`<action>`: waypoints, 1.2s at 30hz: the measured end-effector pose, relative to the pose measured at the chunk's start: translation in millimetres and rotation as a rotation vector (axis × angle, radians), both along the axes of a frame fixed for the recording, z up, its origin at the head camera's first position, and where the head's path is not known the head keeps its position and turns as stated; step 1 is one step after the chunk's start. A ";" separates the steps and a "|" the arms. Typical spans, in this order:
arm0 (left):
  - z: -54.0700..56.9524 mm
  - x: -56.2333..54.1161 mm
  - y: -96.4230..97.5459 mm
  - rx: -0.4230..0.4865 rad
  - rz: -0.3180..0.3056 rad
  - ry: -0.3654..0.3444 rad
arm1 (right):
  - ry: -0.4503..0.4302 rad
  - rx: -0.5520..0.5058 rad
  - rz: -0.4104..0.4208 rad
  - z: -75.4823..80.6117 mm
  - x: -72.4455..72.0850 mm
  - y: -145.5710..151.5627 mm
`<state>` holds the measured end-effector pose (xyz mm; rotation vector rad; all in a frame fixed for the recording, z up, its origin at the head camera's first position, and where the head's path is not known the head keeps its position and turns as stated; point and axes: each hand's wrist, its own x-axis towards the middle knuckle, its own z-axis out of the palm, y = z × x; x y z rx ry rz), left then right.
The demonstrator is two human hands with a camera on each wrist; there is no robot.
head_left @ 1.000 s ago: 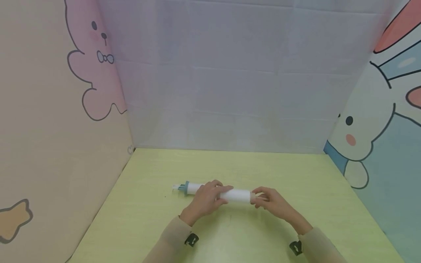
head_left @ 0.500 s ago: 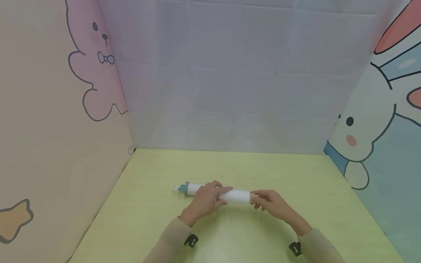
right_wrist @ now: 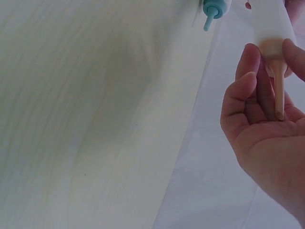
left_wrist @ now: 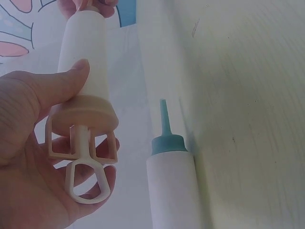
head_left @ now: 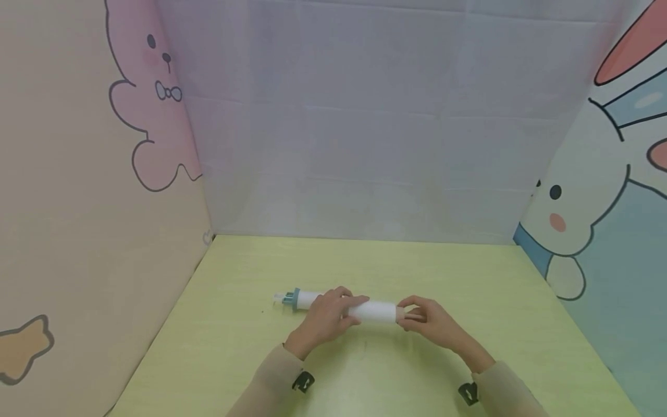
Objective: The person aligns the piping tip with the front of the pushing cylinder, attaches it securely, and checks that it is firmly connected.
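Note:
My left hand grips a white-barrelled syringe with peach-coloured end parts. In the left wrist view its thumb lies on the barrel just past the peach collar, and a white plunger ring sticks out toward the palm. My right hand pinches the peach nozzle cap at the other end between thumb and fingers; the thin nozzle points back over the palm. A second white syringe, with a teal cap and nozzle, lies on the table beside it, partly hidden behind my left hand in the head view.
The pale yellow-green table lies beneath both hands. A white sheet rises at the back edge. Side walls with cartoon animals stand left and right, with a pink bear on the left.
My right hand's fingers have shifted around the peach cap: they covered the nozzle half a second ago, and it shows again now. The left hand and both syringes stay in place.

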<state>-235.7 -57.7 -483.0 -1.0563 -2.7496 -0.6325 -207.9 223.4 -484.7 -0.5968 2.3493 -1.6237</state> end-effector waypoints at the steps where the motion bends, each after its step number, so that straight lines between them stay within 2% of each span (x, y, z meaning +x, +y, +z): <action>1: -0.3 -0.1 -0.2 0.000 0.000 0.001 | 0.005 0.011 -0.002 -0.5 -0.2 -0.6; 11: 2.7 0.5 -2.1 -0.005 -0.003 0.009 | 0.077 0.211 -0.023 0.3 -0.8 -4.0; 15: 3.0 0.6 -2.0 -0.009 -0.001 -0.005 | 0.074 0.167 -0.006 2.3 0.0 -3.1; 22: 1.8 0.5 -2.4 -0.019 0.002 -0.014 | -0.026 0.045 0.012 -0.2 0.3 -0.2; 27: 3.0 1.6 -3.1 -0.016 0.002 -0.007 | -0.031 -0.043 0.052 -2.3 0.2 0.8; 32: 3.4 2.5 -3.5 -0.011 -0.001 -0.018 | -0.015 -0.053 0.061 -2.9 -0.6 0.9; 36: 3.1 2.0 -3.8 -0.001 -0.004 -0.010 | 0.025 0.007 0.037 -1.4 -0.7 0.3</action>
